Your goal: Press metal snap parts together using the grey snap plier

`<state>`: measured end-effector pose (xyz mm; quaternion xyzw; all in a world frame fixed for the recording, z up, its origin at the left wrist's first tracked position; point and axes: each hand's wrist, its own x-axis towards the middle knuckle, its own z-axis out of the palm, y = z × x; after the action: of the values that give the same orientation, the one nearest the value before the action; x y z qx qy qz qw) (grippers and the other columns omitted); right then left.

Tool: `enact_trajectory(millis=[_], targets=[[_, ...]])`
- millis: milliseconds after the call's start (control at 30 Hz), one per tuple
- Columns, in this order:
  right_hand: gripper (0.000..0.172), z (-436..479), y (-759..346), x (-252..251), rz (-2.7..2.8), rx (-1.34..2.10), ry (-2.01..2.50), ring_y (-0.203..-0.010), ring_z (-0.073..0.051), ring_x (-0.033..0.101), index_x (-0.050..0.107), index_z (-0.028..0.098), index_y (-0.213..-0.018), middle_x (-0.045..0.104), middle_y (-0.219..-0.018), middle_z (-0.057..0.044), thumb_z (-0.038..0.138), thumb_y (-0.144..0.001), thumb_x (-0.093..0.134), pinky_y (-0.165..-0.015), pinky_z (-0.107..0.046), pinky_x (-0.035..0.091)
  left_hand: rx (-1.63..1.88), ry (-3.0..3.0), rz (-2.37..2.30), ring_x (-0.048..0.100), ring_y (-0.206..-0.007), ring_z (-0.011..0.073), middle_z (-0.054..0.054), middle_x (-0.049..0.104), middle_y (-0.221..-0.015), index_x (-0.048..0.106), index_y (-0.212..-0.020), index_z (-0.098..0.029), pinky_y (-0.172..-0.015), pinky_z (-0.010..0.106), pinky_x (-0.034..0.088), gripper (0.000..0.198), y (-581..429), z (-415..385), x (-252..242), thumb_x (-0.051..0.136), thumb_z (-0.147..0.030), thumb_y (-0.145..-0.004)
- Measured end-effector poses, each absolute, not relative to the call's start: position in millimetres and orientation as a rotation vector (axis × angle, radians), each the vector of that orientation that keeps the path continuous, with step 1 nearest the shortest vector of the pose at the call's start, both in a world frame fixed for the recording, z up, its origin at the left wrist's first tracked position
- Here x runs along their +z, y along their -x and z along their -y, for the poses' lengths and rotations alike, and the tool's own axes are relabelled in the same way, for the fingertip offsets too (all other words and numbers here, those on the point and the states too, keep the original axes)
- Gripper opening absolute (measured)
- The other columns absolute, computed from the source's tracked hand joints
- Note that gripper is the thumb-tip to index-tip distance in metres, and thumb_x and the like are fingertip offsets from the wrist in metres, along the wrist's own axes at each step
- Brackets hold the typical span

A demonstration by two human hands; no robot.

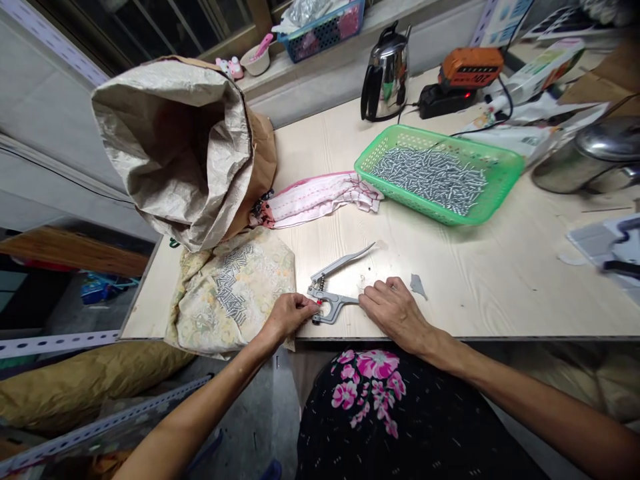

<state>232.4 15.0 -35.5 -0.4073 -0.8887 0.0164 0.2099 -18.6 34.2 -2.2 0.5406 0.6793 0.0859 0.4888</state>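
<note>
Grey snap fastener pliers (pixel 338 299) lie at the table's front edge, their upper handle raised and a spring between the handles. My right hand (pixel 395 312) is closed round the end of the lower handle. At the jaw end, my left hand (pixel 290 315) is closed in a pinch; a small red spot shows by its fingertips, and what they hold is too small to make out. Left of that hand, many small metal pins (pixel 234 283) are spread on a folded floral cloth (pixel 273 267). More pins fill part of a green plastic basket (pixel 493 210).
A large open paper sack (pixel 260 150) stands at the back left, with a pink-white cloth (pixel 320 199) beside it. A kettle (pixel 391 73), an orange battery on a charger (pixel 470 68) and a metal pot (pixel 595 157) stand farther back and right. A grey scrap (pixel 418 285) lies beyond my right hand.
</note>
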Motion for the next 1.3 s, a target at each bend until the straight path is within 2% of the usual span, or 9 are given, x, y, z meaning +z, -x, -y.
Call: enact_trajectory(millis=[200, 300, 467, 567, 667, 800, 967, 1133, 1300], targets=[[0.026, -16.6, -234.1, -36.3, 2.516, 0.101, 1.187, -0.077, -0.019, 0.046, 0.058, 0.019, -0.081, 0.058, -0.078, -0.004, 0.011, -0.096, 0.039, -0.076, -0.037, 0.029, 0.057, -1.433, -1.670, 0.042, -0.052, 0.0107, -0.002, 0.054, -0.052, 0.071, -0.067, -0.013, -0.050, 0.022, 0.028, 0.040, 18.5, -36.7, -1.2, 0.066, -0.052, -0.063], [0.016, -23.0, -240.3, -33.6, 2.529, 0.268, 1.198, -0.097, -0.024, 0.052, 0.060, 0.019, -0.102, 0.062, -0.106, -0.009, 0.028, -0.096, 0.049, -0.084, -0.039, 0.035, 0.022, -1.406, -1.670, 0.038, -0.047, 0.0099, -0.004, 0.046, -0.047, 0.068, -0.065, -0.013, -0.047, 0.023, 0.024, 0.044, 18.3, -32.0, -2.5, 0.062, -0.056, -0.065], [0.085, -50.9, -251.2, -27.6, 2.595, 0.374, 1.161, -0.143, -0.038, 0.015, 0.034, 0.014, -0.143, 0.022, -0.155, -0.021, 0.057, -0.078, 0.068, -0.110, -0.055, 0.022, 0.036, -1.329, -1.659, 0.035, -0.045, 0.0091, -0.006, 0.037, -0.045, 0.062, -0.062, -0.014, -0.046, 0.023, 0.024, 0.045, 19.4, -27.0, -5.4, 0.059, -0.059, -0.065], [0.097, -69.1, -252.0, -24.0, 2.721, 0.483, 1.109, -0.143, -0.041, 0.012, 0.033, 0.013, -0.144, 0.025, -0.153, -0.023, 0.064, -0.070, 0.071, -0.112, -0.059, 0.016, 0.050, -1.317, -1.653, 0.035, -0.045, 0.0087, -0.006, 0.035, -0.046, 0.060, -0.061, -0.014, -0.046, 0.022, 0.025, 0.046, 19.9, -26.4, -6.8, 0.060, -0.060, -0.065], [0.096, -78.7, -249.5, -19.1, 2.765, 0.534, 1.076, -0.137, -0.041, 0.026, 0.035, 0.012, -0.142, 0.037, -0.146, -0.023, 0.062, -0.069, 0.073, -0.110, -0.063, 0.019, 0.051, -1.314, -1.656, 0.035, -0.045, 0.0083, -0.006, 0.035, -0.046, 0.059, -0.060, -0.014, -0.046, 0.022, 0.025, 0.046, 19.5, -25.7, -7.4, 0.060, -0.060, -0.065], [0.082, -78.2, -245.9, -12.6, 2.704, 0.498, 1.062, -0.116, -0.035, 0.045, 0.042, 0.013, -0.134, 0.052, -0.127, -0.017, 0.053, -0.071, 0.075, -0.103, -0.059, 0.031, 0.055, -1.322, -1.668, 0.035, -0.045, 0.0079, -0.007, 0.036, -0.046, 0.058, -0.060, -0.015, -0.046, 0.022, 0.027, 0.045, 19.0, -26.3, -7.6, 0.061, -0.059, -0.066], [0.055, -70.0, -244.4, -7.6, 2.649, 0.570, 1.078, -0.097, -0.028, 0.047, 0.053, 0.015, -0.112, 0.054, -0.109, -0.012, 0.040, -0.071, 0.079, -0.084, -0.041, 0.046, -0.045, -1.394, -1.693, 0.040, -0.046, 0.0097, -0.005, 0.039, -0.046, 0.056, -0.058, -0.015, -0.049, 0.024, 0.033, 0.042, 18.2, -23.3, -1.7, 0.058, -0.053, -0.076], [0.043, -62.2, -241.0, -9.4, 2.626, 0.625, 1.105, -0.096, -0.026, 0.048, 0.054, 0.015, -0.107, 0.054, -0.104, -0.011, 0.029, -0.074, 0.078, -0.080, -0.038, 0.047, 0.233, -2.016, -1.765, 0.060, -0.088, 0.0212, 0.007, 0.063, -0.091, 0.065, -0.090, -0.015, -0.078, 0.033, 0.049, 0.026, -0.6, -10.3, 11.0, 0.059, -0.041, -0.087], [0.066, -58.6, -243.7, -12.4, 2.614, 0.567, 1.072, -0.101, -0.028, 0.049, 0.046, 0.014, -0.126, 0.054, -0.110, -0.012, 0.039, -0.073, 0.078, -0.084, -0.042, 0.047, 0.244, -2.530, -1.246, 0.039, -0.131, 0.0309, 0.019, 0.044, -0.142, 0.043, -0.135, -0.014, -0.106, 0.047, 0.039, 0.060, -29.9, -30.3, 3.9, 0.066, -0.037, -0.085]])
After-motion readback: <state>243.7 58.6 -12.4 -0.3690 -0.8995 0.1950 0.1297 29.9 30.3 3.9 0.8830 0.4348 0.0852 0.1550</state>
